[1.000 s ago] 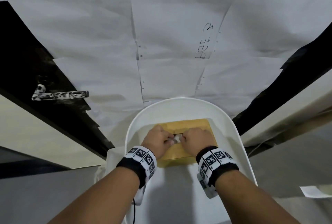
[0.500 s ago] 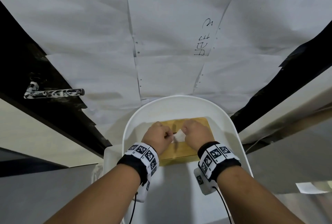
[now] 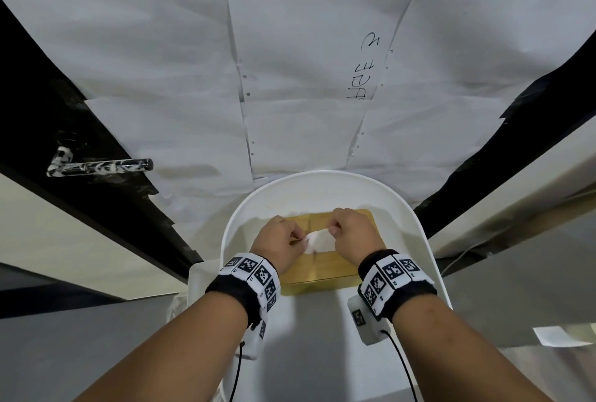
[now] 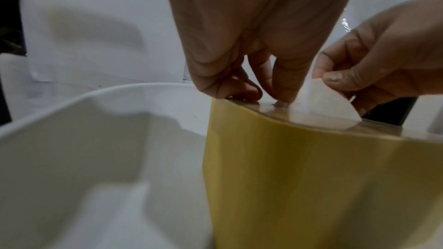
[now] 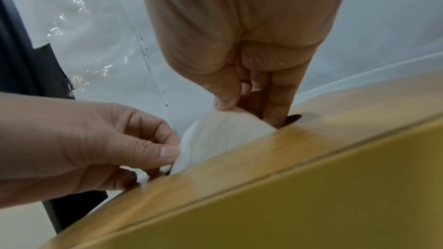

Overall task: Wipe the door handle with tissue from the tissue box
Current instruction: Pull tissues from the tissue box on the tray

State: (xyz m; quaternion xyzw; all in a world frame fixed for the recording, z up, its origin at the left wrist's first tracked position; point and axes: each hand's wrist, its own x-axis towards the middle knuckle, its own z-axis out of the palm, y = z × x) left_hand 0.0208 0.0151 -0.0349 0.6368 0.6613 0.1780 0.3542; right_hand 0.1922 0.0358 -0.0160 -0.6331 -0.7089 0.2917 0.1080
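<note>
A yellow tissue box (image 3: 335, 267) with a wooden lid sits on a white chair seat (image 3: 245, 217). A white tissue (image 3: 319, 242) stands partly out of the lid's slot. My left hand (image 3: 301, 240) pinches its left edge between thumb and fingers, and my right hand (image 3: 332, 229) pinches its upper right corner. The left wrist view shows the tissue (image 4: 323, 105) rising from the box (image 4: 311, 177). The right wrist view shows the tissue (image 5: 220, 135) between both hands above the lid (image 5: 311, 139). The marbled door handle (image 3: 100, 166) juts from the dark door far to the left, untouched.
White paper sheets (image 3: 290, 79) under clear film cover the door ahead. The chair's curved backrest (image 3: 322, 176) rises just behind the box. A loose paper sheet (image 3: 561, 338) lies on the grey floor at the right.
The tissue has come further out of the slot, from a small tuft to a broad sheet. Both hands have lifted slightly and spread apart.
</note>
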